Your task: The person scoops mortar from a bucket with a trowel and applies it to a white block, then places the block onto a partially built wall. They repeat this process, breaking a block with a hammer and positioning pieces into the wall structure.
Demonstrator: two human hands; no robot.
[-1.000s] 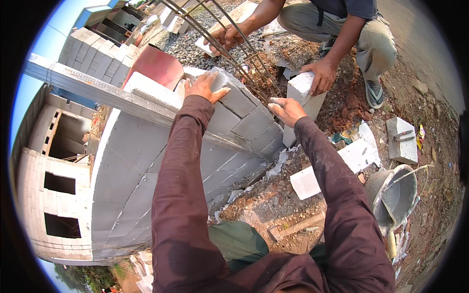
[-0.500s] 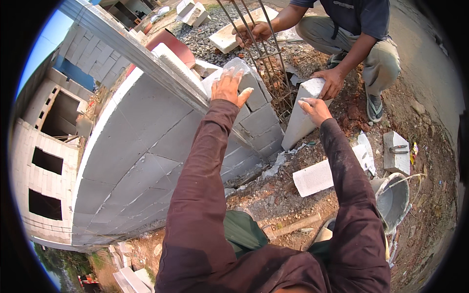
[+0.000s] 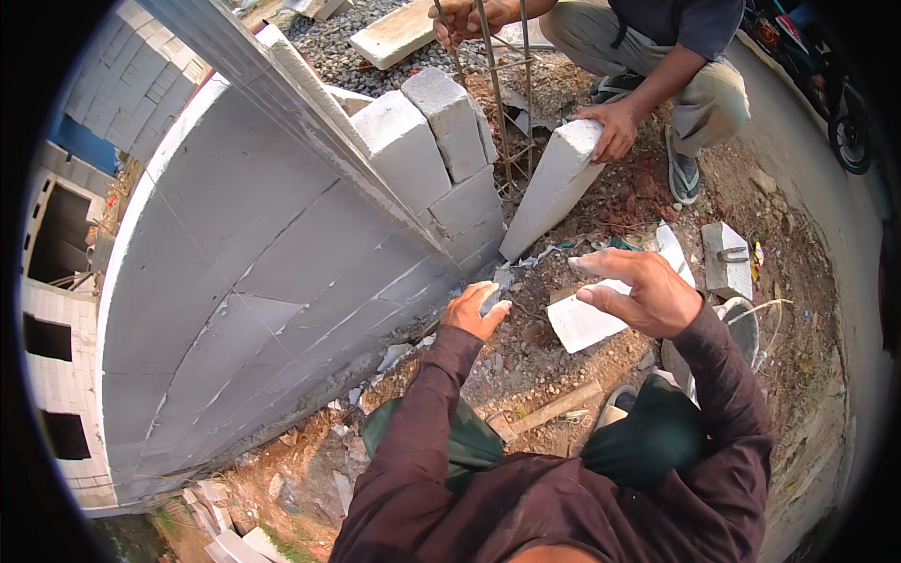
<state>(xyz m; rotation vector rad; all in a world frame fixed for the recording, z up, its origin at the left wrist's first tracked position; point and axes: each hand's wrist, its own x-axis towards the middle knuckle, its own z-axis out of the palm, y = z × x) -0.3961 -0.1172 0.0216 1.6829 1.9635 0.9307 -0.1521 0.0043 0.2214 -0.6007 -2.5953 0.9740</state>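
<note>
My left hand point(image 3: 477, 311), dusty at the fingertips, hangs open in front of the foot of a grey block wall point(image 3: 235, 253), fingers and thumb apart. To its right my right hand point(image 3: 648, 293) is also open, with nothing between thumb and fingers; behind it lies a white block point(image 3: 584, 317) on the ground. Farther off, a long pale block point(image 3: 556, 188) stands tilted beside the wall's end. A crouching co-worker's hand point(image 3: 612, 129) rests on its top. Two upright blocks, one a pale block point(image 3: 399, 155), sit at the wall's end.
A long metal bar point(image 3: 324, 122) slants along the wall. Steel rebar point(image 3: 492, 75) rises by its end, gripped by the co-worker's other hand. At right are a bucket point(image 3: 741, 328) and a small block point(image 3: 726, 263) with a tool on it. A wood strip point(image 3: 558, 408) lies near my feet.
Both my hands have drawn back toward me: the left off the blocks at the wall's end, the right from the tilted block. The co-worker's hand stays on that block.
</note>
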